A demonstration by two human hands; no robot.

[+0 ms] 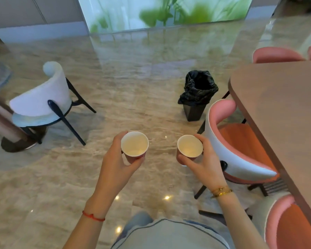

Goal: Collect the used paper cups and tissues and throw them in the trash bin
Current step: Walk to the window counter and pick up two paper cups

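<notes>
Both hands are up front: left hand (115, 157) clamped around one paper cup (134, 145), right hand (203, 159) gripping another cup (189, 146). Black-lined trash bin (197, 94) stands ahead, beside a pink chair (230, 141).

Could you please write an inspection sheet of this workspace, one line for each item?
Surface: glossy marble floor; brown table at right, its visible top bare.
Job's things: left cup and right cup, both upright and looking empty; trash bin with black liner, open, on the floor ahead. No tissues seen.
Clutter: nothing seen.
Grippers: left hand holds the left cup; right hand holds the right cup.
Cables: nothing seen.
Surroundings: white chair at left; pink chair between the bin and the table; more pink chairs at the table.
</notes>
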